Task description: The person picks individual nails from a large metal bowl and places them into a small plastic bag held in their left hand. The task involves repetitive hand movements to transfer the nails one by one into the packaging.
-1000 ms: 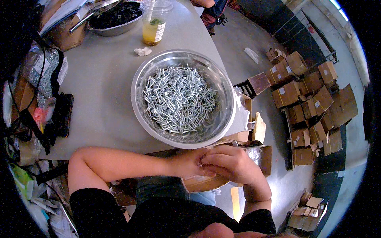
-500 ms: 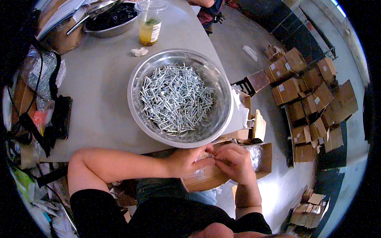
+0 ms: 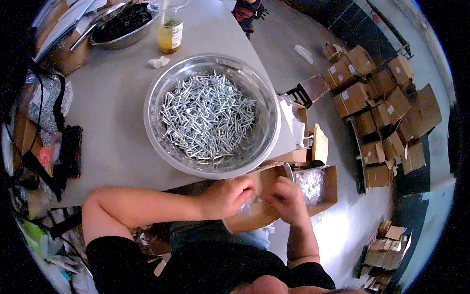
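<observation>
From my remote view, the steel bowl (image 3: 268,122) sits mid-frame at the edge of the desk (image 3: 110,122), probably for easy reach, its high wall keeping the loose screws (image 3: 208,117) together. The left hand (image 3: 230,197) and right hand (image 3: 286,200) are apart, fingers curled; I can't tell whether either pinches anything. Both are just below the bowl in the frame, over the open cardboard box (image 3: 252,224) at lower centre, so the screws lie above them in view.
</observation>
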A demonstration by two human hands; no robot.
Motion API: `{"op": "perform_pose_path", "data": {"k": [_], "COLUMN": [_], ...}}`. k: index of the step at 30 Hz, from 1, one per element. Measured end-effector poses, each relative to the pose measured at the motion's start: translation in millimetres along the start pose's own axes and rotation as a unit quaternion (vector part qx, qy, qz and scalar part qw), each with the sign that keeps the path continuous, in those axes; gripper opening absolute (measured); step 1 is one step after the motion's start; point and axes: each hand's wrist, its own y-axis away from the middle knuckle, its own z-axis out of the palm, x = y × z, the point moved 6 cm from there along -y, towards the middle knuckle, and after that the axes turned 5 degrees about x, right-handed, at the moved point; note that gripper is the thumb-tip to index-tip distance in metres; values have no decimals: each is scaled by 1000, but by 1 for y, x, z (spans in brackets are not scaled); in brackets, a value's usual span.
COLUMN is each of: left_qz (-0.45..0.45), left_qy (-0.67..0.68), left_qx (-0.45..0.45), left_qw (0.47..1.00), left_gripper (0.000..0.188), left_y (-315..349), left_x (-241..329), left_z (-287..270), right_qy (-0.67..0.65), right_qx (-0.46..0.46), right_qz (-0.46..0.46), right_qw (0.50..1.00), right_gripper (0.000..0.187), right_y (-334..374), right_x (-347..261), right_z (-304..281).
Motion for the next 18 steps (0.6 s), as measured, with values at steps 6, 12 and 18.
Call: {"op": "perform_pose_path", "data": {"k": [6,12,18], "left_qz": [-33,-86,-97], "left_qy": [55,43,34], "left_qx": [-7,-62,-48], "left_qw": [998,993,993], "left_gripper": [11,14,18], "left_y": [0,0,1], "left_x": [-10,-19,-27], "left_z": [4,10,9], "right_qy": [232,214,184], "right_qx": [307,5,-73], "right_qz": [150,33,-52], "right_qw": [911,976,979], "right_gripper": [20,31,37], "right_y": [35,38,22], "right_x": [52,101,86], "right_z": [-81,39,104]}}
